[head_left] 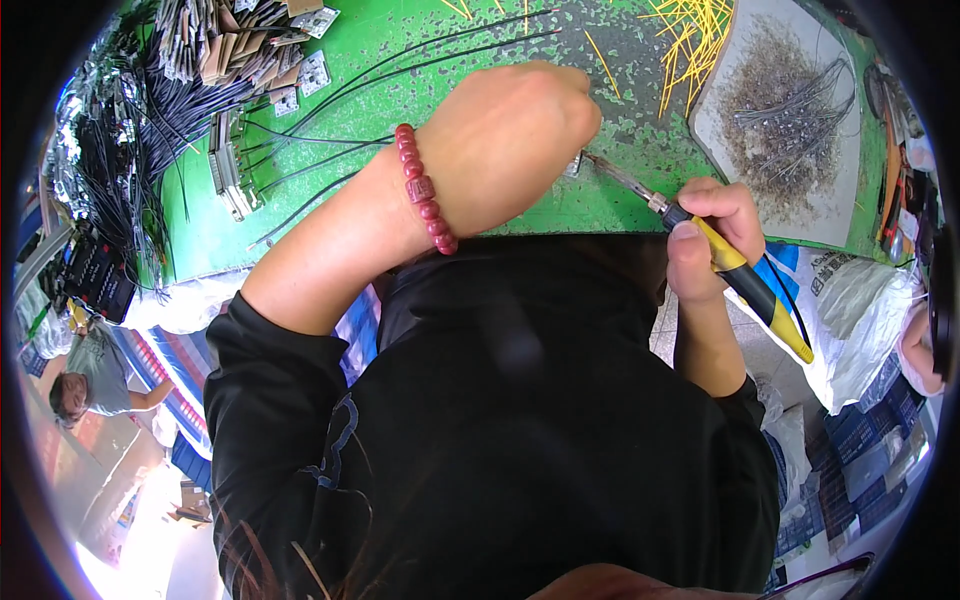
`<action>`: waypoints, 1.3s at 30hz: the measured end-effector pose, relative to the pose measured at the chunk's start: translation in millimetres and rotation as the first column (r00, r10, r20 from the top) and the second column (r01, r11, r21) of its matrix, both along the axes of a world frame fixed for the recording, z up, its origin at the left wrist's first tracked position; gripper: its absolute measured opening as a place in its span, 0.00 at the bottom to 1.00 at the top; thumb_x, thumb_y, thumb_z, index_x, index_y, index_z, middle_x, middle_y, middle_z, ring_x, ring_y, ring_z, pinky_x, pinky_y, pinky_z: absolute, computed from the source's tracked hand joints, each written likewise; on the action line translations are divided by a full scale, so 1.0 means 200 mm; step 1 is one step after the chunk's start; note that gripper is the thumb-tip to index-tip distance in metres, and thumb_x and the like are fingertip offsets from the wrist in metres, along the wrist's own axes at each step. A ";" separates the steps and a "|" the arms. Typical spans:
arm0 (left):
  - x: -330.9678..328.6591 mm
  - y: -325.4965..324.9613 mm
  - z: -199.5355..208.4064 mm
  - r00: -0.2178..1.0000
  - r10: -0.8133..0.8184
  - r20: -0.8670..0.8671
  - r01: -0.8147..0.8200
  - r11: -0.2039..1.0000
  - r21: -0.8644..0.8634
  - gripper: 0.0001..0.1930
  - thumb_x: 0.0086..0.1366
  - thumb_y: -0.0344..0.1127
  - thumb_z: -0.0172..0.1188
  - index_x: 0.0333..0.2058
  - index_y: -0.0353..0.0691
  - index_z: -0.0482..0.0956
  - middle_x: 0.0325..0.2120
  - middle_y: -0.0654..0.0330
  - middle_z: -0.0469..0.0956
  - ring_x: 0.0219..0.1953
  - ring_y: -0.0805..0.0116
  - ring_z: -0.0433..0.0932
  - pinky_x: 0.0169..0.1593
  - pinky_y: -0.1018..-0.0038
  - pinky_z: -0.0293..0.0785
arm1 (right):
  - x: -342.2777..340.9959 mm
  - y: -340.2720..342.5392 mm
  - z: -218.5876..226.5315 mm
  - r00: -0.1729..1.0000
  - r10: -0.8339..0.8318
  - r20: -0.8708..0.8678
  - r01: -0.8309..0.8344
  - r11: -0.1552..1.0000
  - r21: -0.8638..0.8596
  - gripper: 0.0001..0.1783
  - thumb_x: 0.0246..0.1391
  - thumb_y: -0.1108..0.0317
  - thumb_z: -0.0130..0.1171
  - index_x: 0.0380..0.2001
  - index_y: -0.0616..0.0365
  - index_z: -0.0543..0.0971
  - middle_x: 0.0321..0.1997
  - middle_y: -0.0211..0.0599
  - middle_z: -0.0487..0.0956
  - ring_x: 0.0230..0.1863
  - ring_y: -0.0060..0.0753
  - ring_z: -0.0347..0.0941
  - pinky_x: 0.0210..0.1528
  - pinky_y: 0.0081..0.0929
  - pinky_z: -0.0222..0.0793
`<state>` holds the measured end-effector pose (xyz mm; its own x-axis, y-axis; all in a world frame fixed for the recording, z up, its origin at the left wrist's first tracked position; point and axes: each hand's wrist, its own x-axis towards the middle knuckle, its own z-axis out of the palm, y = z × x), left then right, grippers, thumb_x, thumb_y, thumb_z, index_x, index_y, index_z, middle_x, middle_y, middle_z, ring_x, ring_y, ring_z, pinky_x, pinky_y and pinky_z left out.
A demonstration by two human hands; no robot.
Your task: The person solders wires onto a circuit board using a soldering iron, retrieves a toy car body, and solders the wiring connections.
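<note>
My right hand (708, 232) grips a yellow and black soldering iron (748, 281) like a pen. The iron's metal tip points left, close beside my left hand (515, 145). That hand is curled closed over the green bench, its back toward me and a red bead bracelet round the wrist. Its fingers are hidden, so what they hold cannot be made out. A small pale piece (574, 165) shows just under the hand, near the iron's tip. Black wires (330, 140) run leftward from beneath the left hand and wrist.
Metal strips (230, 165) lie left of my forearm. Behind them are piled small boards (240, 50) and bundled black cables (100, 170). Thin yellow sticks (695, 45) lie at the far right, next to a grey sheet (715, 105) with solder scraps and wires. Another person (95, 380) is at the left.
</note>
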<state>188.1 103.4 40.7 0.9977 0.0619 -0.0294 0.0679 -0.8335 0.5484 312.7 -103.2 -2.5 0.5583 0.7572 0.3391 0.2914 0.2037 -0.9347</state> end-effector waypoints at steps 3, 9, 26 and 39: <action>0.00 0.00 0.00 1.000 0.000 0.004 0.000 1.000 0.001 0.06 0.60 0.30 0.56 0.27 0.34 0.74 0.32 0.54 0.74 0.36 0.48 0.75 0.36 0.58 0.72 | 0.00 0.00 0.00 1.000 0.015 0.020 -0.016 1.000 0.014 0.13 0.47 0.67 0.64 0.30 0.63 0.73 0.22 0.37 0.74 0.20 0.22 0.65 0.22 0.19 0.58; 0.01 0.00 0.00 1.000 0.000 -0.002 0.000 1.000 0.016 0.06 0.60 0.30 0.56 0.28 0.34 0.74 0.32 0.54 0.73 0.36 0.48 0.75 0.37 0.58 0.72 | 0.00 0.01 0.00 0.997 0.023 0.068 -0.022 1.000 -0.017 0.12 0.46 0.68 0.65 0.30 0.63 0.73 0.22 0.37 0.74 0.20 0.21 0.65 0.22 0.19 0.58; 0.00 -0.01 -0.01 1.000 0.025 0.010 -0.025 1.000 0.003 0.05 0.59 0.30 0.57 0.28 0.34 0.74 0.31 0.54 0.73 0.37 0.50 0.75 0.37 0.59 0.72 | -0.02 -0.02 -0.02 1.000 0.005 -0.010 -0.005 1.000 0.028 0.14 0.49 0.65 0.62 0.31 0.63 0.70 0.23 0.36 0.70 0.24 0.22 0.60 0.28 0.22 0.54; -0.05 -0.10 -0.02 0.913 0.300 0.278 -0.265 0.951 -0.158 0.05 0.52 0.27 0.64 0.28 0.36 0.77 0.30 0.56 0.77 0.34 0.53 0.77 0.38 0.65 0.75 | 0.01 0.02 0.06 0.992 -0.118 -0.049 0.114 0.990 -0.080 0.20 0.49 0.73 0.69 0.45 0.66 0.76 0.32 0.34 0.79 0.28 0.17 0.69 0.33 0.14 0.66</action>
